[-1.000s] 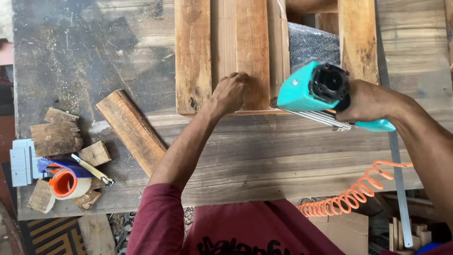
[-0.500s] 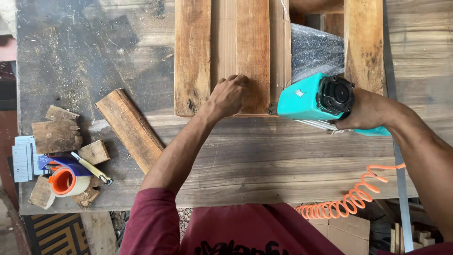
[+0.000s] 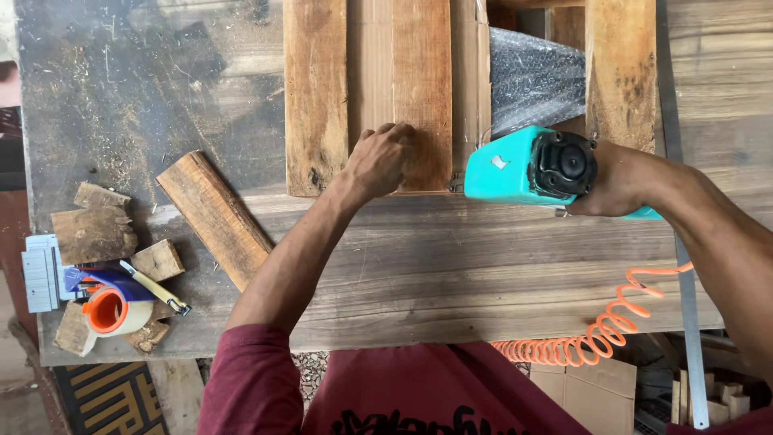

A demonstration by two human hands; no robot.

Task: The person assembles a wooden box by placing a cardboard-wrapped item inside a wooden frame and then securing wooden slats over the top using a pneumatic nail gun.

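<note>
My left hand [image 3: 382, 159] presses down on the near end of a reddish wooden plank [image 3: 421, 72], fingers curled against its surface. That plank lies among other upright planks [image 3: 314, 89] on a worn wooden workbench [image 3: 451, 266]. My right hand [image 3: 616, 181] grips a turquoise pneumatic nail gun [image 3: 527, 167] with a black cap. The gun's nose sits against the right edge of the plank stack, near its lower corner. An orange coiled air hose [image 3: 600, 326] trails from the gun off the bench's front edge.
A loose short plank [image 3: 216, 217] lies diagonally at the left. Wood offcuts [image 3: 93, 234], a tape roll [image 3: 113, 310], a utility knife [image 3: 153, 286] and strips of staples [image 3: 39, 272] sit at the far left. Bubble wrap [image 3: 535, 80] lies behind the gun. A metal ruler [image 3: 684, 266] runs along the right.
The nail gun has come down and to the left, from raised above the bench to against the right side of the planks. My left hand has stayed on the plank.
</note>
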